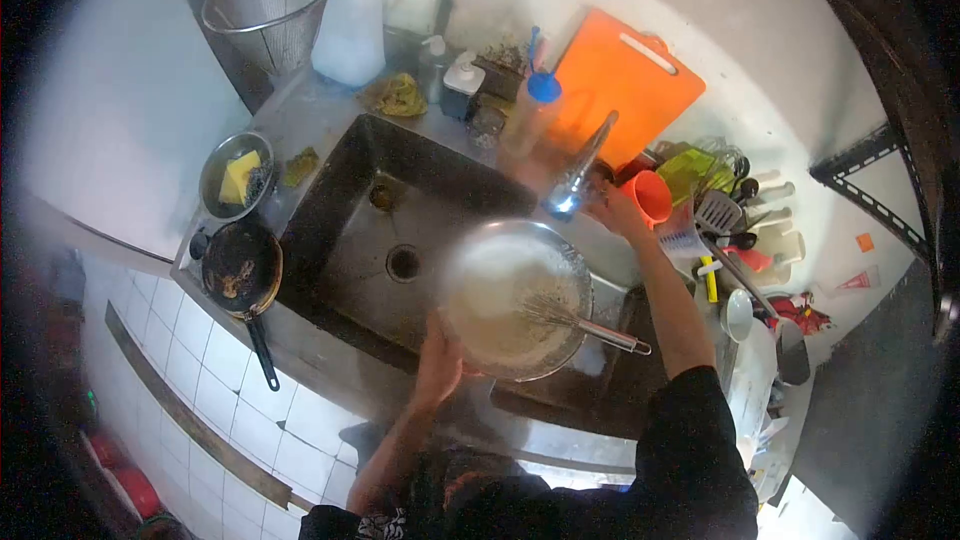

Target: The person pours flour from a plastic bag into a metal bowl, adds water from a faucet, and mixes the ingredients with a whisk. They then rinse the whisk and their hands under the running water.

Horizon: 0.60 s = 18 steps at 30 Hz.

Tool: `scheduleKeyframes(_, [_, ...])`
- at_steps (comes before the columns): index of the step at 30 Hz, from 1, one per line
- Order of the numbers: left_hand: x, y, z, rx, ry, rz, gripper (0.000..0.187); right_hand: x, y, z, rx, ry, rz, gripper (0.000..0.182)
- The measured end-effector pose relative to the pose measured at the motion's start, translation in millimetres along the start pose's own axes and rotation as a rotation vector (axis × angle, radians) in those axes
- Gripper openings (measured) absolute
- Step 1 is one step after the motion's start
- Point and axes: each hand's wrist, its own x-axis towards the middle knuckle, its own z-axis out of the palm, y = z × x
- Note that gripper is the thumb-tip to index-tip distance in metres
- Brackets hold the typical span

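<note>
My left hand grips the near rim of a steel mixing bowl held over the right part of the sink. The bowl is coated with pale batter, and a wire whisk lies in it with its handle sticking out to the right. My right hand reaches to the base of the tap behind the bowl; whether it grips the tap handle is unclear. The tap's spout points down toward the bowl.
A dirty frying pan and a small dish with a yellow sponge sit left of the sink. Behind stand a wire strainer, soap bottles and an orange cutting board. A crowded drying rack is at the right.
</note>
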Motion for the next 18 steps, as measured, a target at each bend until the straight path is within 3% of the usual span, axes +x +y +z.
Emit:
scheduleKeyframes(4, [11.8, -16.1, -2.8, 0.018, 0.064, 0.037, 0.051, 43.0, 14.3, 23.0, -0.120, -0.061, 0.041, 0.043])
scheduleKeyframes(6, [13.0, -16.4, -3.8, 0.031, 0.060, 0.047, 0.051, 46.3, 13.4, 32.4, -0.322, 0.037, 0.007, 0.034])
scheduleKeyframes(7, [11.0, -4.8, -1.3, 0.143, 0.081, 0.047, 0.051, 47.9, 16.3, 43.1, -0.319, 0.031, 0.011, 0.034])
scheduleKeyframes(9, [9.3, -4.4, -0.6, 0.257, 0.087, 0.036, 0.050, 46.4, 28.1, 66.3, -0.591, -0.006, 0.003, 0.027])
scheduleKeyframes(12, [12.2, -11.8, -6.7, 0.092, 0.018, 0.004, 0.047, 43.7, 27.6, 71.1, -0.469, -0.074, -0.033, 0.023])
scheduleKeyframes(15, [9.7, -1.1, -1.3, 0.002, 0.036, -0.102, 0.046, 25.1, -8.8, 18.1, -0.503, -0.203, 0.011, 0.027])
scheduleKeyframes(17, [7.7, -0.3, 0.6, 0.026, 0.049, -0.001, 0.045, 3.0, 19.0, 5.8, -0.224, -0.159, -0.252, 0.040])
scheduleKeyframes(18, [7.9, -2.7, -1.1, 0.022, 0.049, -0.001, 0.045, -11.9, 29.3, -1.7, -0.304, -0.358, -0.142, 0.048])
